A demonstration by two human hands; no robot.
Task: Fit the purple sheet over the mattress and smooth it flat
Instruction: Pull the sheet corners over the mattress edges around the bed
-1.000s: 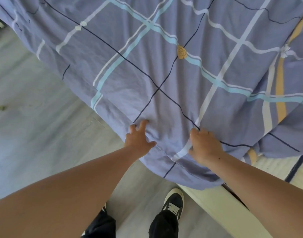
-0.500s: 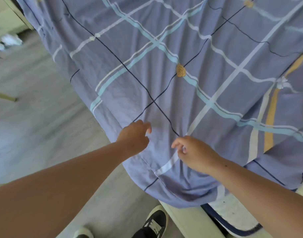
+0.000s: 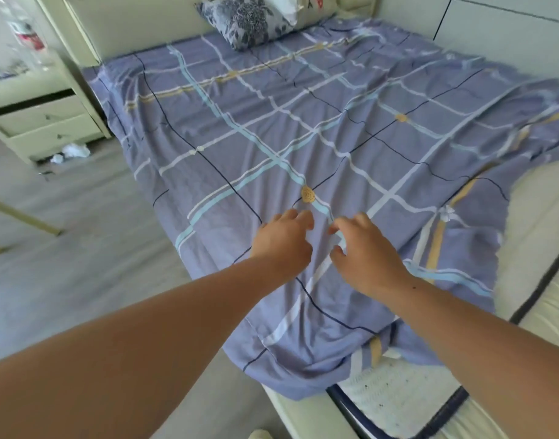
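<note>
Both arms reach forward, left hand (image 3: 282, 240) and right hand (image 3: 365, 253) loosely curled, empty.

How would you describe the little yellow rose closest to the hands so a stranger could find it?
Start at the purple sheet covering the bed. Just beyond the left hand and the right hand lies the yellow rose, where a light blue stripe crosses a thin dark line. The other rose sits farther right, toward the wall.

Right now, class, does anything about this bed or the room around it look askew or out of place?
Yes. The purple sheet lies askew: the mattress is bare at the right and near corner. A drawer of the bedside cabinet hangs open, with crumpled white scraps on the floor below it.
</note>
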